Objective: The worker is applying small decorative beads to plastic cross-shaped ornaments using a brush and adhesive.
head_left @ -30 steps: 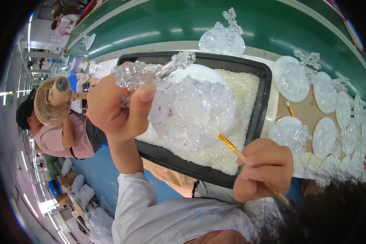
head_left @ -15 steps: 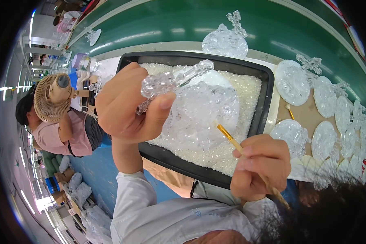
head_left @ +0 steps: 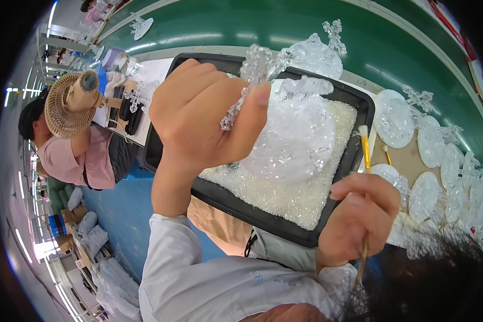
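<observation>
Closed in a fist, my left hand (head_left: 204,118) grips a clear, cross-shaped stem (head_left: 257,64). A round, frosted disc (head_left: 298,134) with a clear, bumpy surface hangs beside that hand, above the tray; it looks joined to the stem, though my hand hides the joint. Below the disc, glittering white granules (head_left: 290,206) fill a black tray (head_left: 241,214). To the right of the tray, my right hand (head_left: 359,220) pinches a paintbrush (head_left: 365,150) with a yellow ferrule. The brush stands nearly upright, its pale bristles apart from the disc.
Similar clear ornaments (head_left: 394,121) lie along the right side, with a second brush (head_left: 387,155) among them. Another ornament (head_left: 316,56) rests behind the tray, by the green conveyor belt (head_left: 225,35). At left are a beige fan (head_left: 70,104) and a seated person (head_left: 78,161).
The brush has left the disc's surface and swung upright as my right hand moved right. My left hand and the ornament have shifted right and tilted.
</observation>
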The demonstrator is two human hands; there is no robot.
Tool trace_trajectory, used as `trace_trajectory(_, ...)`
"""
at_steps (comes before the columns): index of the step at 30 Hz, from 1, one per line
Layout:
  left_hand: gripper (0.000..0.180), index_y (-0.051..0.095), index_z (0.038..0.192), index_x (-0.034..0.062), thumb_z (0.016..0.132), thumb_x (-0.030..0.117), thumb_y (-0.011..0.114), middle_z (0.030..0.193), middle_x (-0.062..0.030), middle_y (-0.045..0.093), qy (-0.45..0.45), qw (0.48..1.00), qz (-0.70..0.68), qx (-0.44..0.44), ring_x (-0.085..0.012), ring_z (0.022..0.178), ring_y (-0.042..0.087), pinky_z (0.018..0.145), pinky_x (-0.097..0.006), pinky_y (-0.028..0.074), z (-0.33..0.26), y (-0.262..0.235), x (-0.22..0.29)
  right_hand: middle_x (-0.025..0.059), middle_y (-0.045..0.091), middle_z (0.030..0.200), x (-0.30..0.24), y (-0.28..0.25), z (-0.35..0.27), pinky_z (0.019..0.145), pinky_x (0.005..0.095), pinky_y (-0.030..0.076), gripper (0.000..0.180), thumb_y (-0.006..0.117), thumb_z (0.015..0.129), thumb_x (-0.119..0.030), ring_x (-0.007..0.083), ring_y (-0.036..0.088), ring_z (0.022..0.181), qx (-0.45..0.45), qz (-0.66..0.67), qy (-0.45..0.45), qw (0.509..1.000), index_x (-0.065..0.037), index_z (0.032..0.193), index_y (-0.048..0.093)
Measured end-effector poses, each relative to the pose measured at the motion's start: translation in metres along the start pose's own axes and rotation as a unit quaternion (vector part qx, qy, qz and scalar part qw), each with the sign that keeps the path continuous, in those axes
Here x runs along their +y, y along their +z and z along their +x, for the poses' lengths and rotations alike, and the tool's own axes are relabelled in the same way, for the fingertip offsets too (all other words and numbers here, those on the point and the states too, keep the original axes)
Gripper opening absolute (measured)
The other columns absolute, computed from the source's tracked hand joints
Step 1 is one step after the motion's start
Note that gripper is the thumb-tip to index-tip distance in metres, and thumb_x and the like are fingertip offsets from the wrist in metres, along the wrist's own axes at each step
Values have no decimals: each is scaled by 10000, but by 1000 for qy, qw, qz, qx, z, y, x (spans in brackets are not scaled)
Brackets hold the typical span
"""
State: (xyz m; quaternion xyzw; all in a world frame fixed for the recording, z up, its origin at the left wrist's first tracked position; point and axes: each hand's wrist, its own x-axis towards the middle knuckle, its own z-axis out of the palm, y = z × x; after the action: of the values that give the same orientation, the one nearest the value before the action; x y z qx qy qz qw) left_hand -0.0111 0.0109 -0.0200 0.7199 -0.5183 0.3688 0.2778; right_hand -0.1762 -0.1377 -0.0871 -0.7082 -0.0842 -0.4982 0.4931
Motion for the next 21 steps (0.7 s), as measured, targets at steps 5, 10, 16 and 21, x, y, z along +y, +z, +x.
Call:
trace_trajectory(5,170,587,607,56,688,44,736,489,-20,437,-9,999,45,19,-187,418,372,439,-306,266,-1,5,3,284,560,1018,10,3,-3,501,314,486,251,553,915,-227,253,577,596,105,86,-81,987,15,926,617)
trace_trajectory(10,233,547,580,41,721,22,732,495,-37,411,-9,997,74,28,-189,433,343,434,-298,247,-6,3,6,186,499,983,-2,3,-9,435,277,487,346,553,921,-365,256,583,558,-22,118,-39,992,-19,927,548)
trace_trajectory(16,266,509,564,60,702,36,735,491,-30,416,1,996,84,43,-203,423,343,429,-309,257,-7,6,3,202,560,918,-9,8,-1,468,283,542,141,603,854,-119,242,641,565,-132,63,1,989,12,869,552)
trace_trajectory(21,276,496,558,70,695,38,733,491,-32,394,2,996,90,27,-211,422,335,428,-310,257,-10,0,3,199,617,853,-12,13,0,480,280,559,99,593,839,-69,221,658,560,-155,-7,-1,988,18,876,562)
